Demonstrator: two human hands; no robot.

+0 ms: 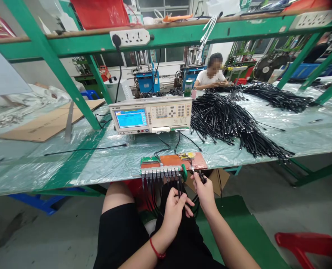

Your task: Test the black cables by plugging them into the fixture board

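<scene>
Along the table's front edge sits a copper-coloured test board (170,160) with a row of sockets (160,172). Several black cables (149,190) are plugged in there and hang down. My left hand (174,209) is below the row's right end, its thumb and fingers closed around black cable strands. To its right, my right hand (204,189) pinches a black cable (201,177) close to the board's right end. Whether its plug sits in a socket there, I cannot tell. A green ring-shaped part (184,172) stands between the hands.
Behind the board is a bench tester (151,116) with a lit blue screen, wired to the board. A large pile of black cables (224,119) lies to its right. One loose cable (84,149) and cardboard (48,121) lie left. A person (212,74) sits across the table.
</scene>
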